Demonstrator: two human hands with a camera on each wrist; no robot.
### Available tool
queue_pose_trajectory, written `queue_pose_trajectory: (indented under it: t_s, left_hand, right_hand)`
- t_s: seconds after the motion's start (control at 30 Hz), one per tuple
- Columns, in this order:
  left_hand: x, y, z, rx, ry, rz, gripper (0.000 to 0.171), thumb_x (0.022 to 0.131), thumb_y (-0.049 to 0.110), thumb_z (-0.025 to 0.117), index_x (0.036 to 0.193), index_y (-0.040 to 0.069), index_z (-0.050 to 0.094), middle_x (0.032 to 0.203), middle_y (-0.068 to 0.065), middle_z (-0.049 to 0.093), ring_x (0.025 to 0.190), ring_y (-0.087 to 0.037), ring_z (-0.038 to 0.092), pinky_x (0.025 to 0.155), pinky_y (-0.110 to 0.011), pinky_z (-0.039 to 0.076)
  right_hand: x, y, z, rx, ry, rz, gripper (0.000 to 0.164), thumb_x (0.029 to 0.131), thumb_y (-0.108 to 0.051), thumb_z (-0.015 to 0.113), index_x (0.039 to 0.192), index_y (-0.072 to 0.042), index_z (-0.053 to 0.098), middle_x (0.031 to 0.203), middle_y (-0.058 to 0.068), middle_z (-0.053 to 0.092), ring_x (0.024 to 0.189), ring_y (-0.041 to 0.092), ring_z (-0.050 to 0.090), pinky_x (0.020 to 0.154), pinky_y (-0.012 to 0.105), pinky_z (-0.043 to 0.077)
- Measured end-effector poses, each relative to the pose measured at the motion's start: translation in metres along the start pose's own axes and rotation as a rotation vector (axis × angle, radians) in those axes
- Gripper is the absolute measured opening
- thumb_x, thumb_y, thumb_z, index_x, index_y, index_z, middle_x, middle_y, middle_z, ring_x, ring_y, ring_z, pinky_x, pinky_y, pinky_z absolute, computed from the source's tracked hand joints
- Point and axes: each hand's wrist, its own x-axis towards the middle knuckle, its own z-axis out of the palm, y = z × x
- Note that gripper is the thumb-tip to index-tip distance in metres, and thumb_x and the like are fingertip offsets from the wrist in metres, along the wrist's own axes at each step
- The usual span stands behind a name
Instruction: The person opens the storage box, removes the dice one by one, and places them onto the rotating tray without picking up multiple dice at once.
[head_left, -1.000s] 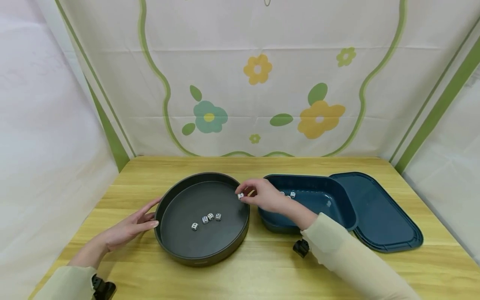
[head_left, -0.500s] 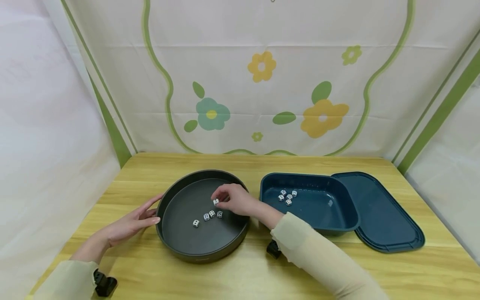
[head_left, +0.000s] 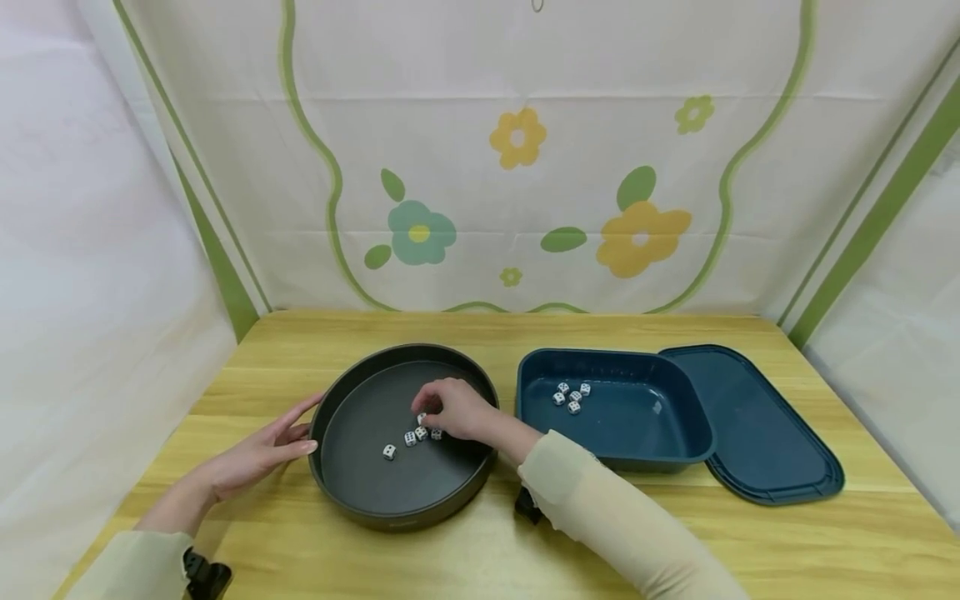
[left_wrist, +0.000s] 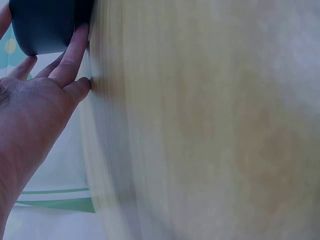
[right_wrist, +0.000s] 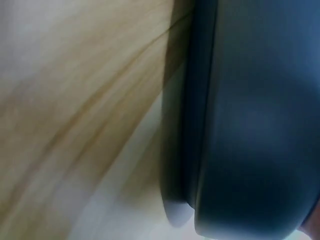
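In the head view, a round dark pan (head_left: 360,500) holds several white dice, among them a lone die (head_left: 389,452) on the left. My right hand (head_left: 459,408) reaches over its right rim and pinches a die (head_left: 422,418) low above the others. Part of that die is hidden by the fingers. My left hand (head_left: 258,454) touches the pan's left side with extended fingers and thumb. In the left wrist view the same hand (left_wrist: 45,95) lies against the dark pan wall (left_wrist: 42,25). Only the pan's outer wall (right_wrist: 260,125) fills the right wrist view's right half.
A blue rectangular container (head_left: 630,425) stands right of the pan, with several dice (head_left: 574,397) at its left end. Its blue lid (head_left: 765,433) lies partly under it on the right. A floral cloth (head_left: 517,200) hangs behind the wooden table (head_left: 300,550).
My right hand has moved left and down from the pan's right rim, carrying the die to beside the dice in the pan. The left hand has stayed at the pan's left side.
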Motion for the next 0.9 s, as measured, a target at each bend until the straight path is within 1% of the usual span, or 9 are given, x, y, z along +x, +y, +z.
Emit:
queue_pose_trajectory:
  t_s: [0.1, 0.27, 0.37, 0.47, 0.53, 0.63, 0.67, 0.8, 0.9]
  left_hand:
    - [0.000, -0.001, 0.001, 0.002, 0.005, -0.001, 0.075, 0.103, 0.017, 0.049, 0.158, 0.022, -0.003, 0.155, -0.032, 0.010, 0.140, -0.045, 0.010, 0.106, -0.066, 0.012]
    - [0.000, -0.001, 0.001, 0.018, 0.014, 0.001, 0.075, 0.103, 0.018, 0.049, 0.158, 0.021, -0.002, 0.154, -0.033, 0.009, 0.140, -0.046, 0.009, 0.106, -0.065, 0.014]
    - [0.000, -0.001, 0.000, 0.032, 0.011, 0.012, 0.074, 0.103, 0.017, 0.048, 0.158, 0.020, -0.002, 0.154, -0.033, 0.010, 0.139, -0.046, 0.010, 0.105, -0.064, 0.016]
    - [0.000, -0.002, 0.000, 0.034, 0.006, 0.015, 0.074, 0.104, 0.017, 0.048, 0.158, 0.021, -0.002, 0.154, -0.033, 0.011, 0.139, -0.045, 0.012, 0.105, -0.063, 0.016]
    - [0.001, -0.002, 0.000, 0.038, 0.004, 0.018, 0.074, 0.104, 0.018, 0.047, 0.158, 0.021, -0.003, 0.153, -0.034, 0.012, 0.138, -0.045, 0.012, 0.105, -0.063, 0.017]
    - [0.001, -0.001, 0.000, 0.034, 0.007, 0.013, 0.074, 0.104, 0.018, 0.048, 0.158, 0.022, -0.002, 0.154, -0.033, 0.012, 0.138, -0.044, 0.012, 0.105, -0.062, 0.016]
    - [0.001, -0.001, 0.000, 0.035, 0.006, 0.017, 0.074, 0.104, 0.018, 0.048, 0.158, 0.021, -0.003, 0.153, -0.034, 0.011, 0.138, -0.045, 0.012, 0.105, -0.063, 0.016]
    - [0.001, 0.000, 0.000, 0.036, 0.006, 0.019, 0.074, 0.104, 0.018, 0.048, 0.158, 0.021, -0.003, 0.154, -0.034, 0.010, 0.139, -0.045, 0.011, 0.105, -0.063, 0.016]
    - [0.001, -0.001, 0.000, 0.038, 0.005, 0.018, 0.074, 0.104, 0.018, 0.048, 0.158, 0.021, -0.003, 0.154, -0.034, 0.011, 0.138, -0.044, 0.012, 0.105, -0.062, 0.018]
  right_hand:
    - [-0.001, 0.000, -0.001, -0.003, 0.016, 0.006, 0.013, 0.091, -0.009, 0.070, 0.103, -0.013, 0.072, 0.100, -0.005, 0.066, 0.097, 0.012, 0.059, 0.085, 0.028, 0.047]
    - [-0.007, -0.001, -0.006, 0.017, 0.038, -0.001, 0.014, 0.091, -0.012, 0.070, 0.105, -0.013, 0.072, 0.101, -0.005, 0.066, 0.101, 0.015, 0.060, 0.086, 0.029, 0.047]
    - [-0.013, -0.003, -0.012, 0.039, 0.050, -0.022, 0.015, 0.091, -0.011, 0.070, 0.106, -0.013, 0.071, 0.102, -0.004, 0.066, 0.102, 0.018, 0.060, 0.085, 0.029, 0.047]
    - [-0.021, -0.005, -0.021, 0.079, 0.066, -0.057, 0.016, 0.090, -0.008, 0.071, 0.106, -0.011, 0.071, 0.104, -0.001, 0.066, 0.103, 0.023, 0.060, 0.086, 0.033, 0.048]
    - [-0.028, -0.006, -0.027, 0.116, 0.071, -0.070, 0.017, 0.090, -0.006, 0.070, 0.106, -0.010, 0.071, 0.105, 0.000, 0.066, 0.104, 0.025, 0.059, 0.086, 0.035, 0.048]
    - [-0.039, -0.004, -0.040, 0.149, 0.078, -0.082, 0.018, 0.090, -0.006, 0.070, 0.108, -0.007, 0.070, 0.105, 0.001, 0.065, 0.105, 0.027, 0.059, 0.086, 0.034, 0.048]
    - [-0.044, -0.004, -0.045, 0.154, 0.084, -0.086, 0.019, 0.090, -0.006, 0.069, 0.109, -0.007, 0.070, 0.105, 0.000, 0.065, 0.104, 0.026, 0.059, 0.085, 0.033, 0.048]
    - [-0.061, 0.003, -0.066, 0.151, 0.115, -0.093, 0.018, 0.091, -0.006, 0.068, 0.109, -0.008, 0.071, 0.105, 0.000, 0.065, 0.102, 0.025, 0.059, 0.082, 0.031, 0.049]
    - [-0.071, 0.011, -0.080, 0.134, 0.141, -0.072, 0.017, 0.091, -0.007, 0.068, 0.108, -0.009, 0.071, 0.105, 0.000, 0.066, 0.101, 0.023, 0.059, 0.081, 0.032, 0.049]
